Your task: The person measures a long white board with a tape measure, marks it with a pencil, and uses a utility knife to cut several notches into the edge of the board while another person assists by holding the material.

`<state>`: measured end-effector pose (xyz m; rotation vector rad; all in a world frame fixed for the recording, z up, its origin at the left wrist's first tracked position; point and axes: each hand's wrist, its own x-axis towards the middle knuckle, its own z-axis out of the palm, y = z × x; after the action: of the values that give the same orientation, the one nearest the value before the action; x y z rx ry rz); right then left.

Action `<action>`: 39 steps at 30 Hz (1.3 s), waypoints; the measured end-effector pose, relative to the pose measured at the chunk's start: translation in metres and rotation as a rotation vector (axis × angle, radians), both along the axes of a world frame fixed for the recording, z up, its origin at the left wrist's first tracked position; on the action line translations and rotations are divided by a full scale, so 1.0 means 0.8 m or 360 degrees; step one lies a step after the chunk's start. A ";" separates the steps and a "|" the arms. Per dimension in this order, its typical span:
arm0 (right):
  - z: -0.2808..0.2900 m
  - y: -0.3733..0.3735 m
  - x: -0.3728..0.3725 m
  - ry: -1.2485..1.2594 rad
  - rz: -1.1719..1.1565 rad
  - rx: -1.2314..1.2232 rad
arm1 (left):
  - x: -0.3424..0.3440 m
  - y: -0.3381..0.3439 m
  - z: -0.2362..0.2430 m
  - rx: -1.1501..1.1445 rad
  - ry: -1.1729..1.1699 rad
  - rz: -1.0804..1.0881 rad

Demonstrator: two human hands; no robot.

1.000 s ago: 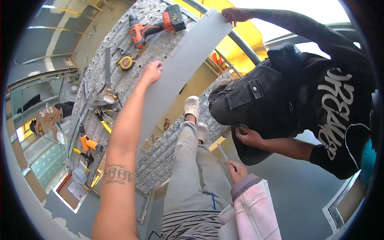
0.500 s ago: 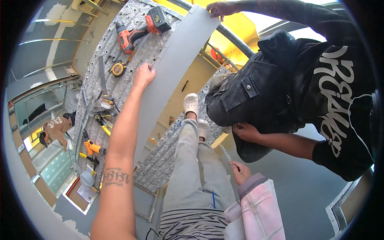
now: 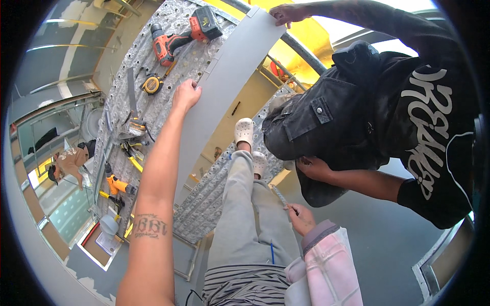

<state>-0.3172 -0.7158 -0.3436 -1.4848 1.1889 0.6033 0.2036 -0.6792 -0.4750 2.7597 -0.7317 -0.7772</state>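
Note:
My left hand (image 3: 187,95) is closed on the left edge of a long pale grey panel (image 3: 232,66), fingers curled over its rim. The panel slants up and away across the scaffold planks. At its far end a co-worker's hand (image 3: 287,14) also grips it. Low on the right, my right hand (image 3: 301,219) is closed round a slim, flat grey strip (image 3: 279,195) that points up and left; its exact kind is unclear. That strip stays apart from the panel. The co-worker's other hand (image 3: 312,167) rests near their dark trousers.
On the perforated metal planking (image 3: 196,56) lie a red cordless drill (image 3: 171,46), a tape measure (image 3: 151,85), an orange drill (image 3: 118,184) and several hand tools. A co-worker (image 3: 367,112) stands close on the right. Another person (image 3: 71,160) bends down at far left.
My right hand and the grey strip have shifted slightly left. My left hand keeps its hold as the panel moves slightly right in view. The person at far left has changed posture slightly.

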 end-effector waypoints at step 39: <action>-0.212 0.019 0.245 -0.0039 -0.0165 0.0270 | -0.037 0.000 -0.074 -0.0080 0.0286 -0.0078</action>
<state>-0.1211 -0.7006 -0.5134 -1.2764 1.1588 0.5984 0.1739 -0.6794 -0.5340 2.5938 -0.7737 -0.9869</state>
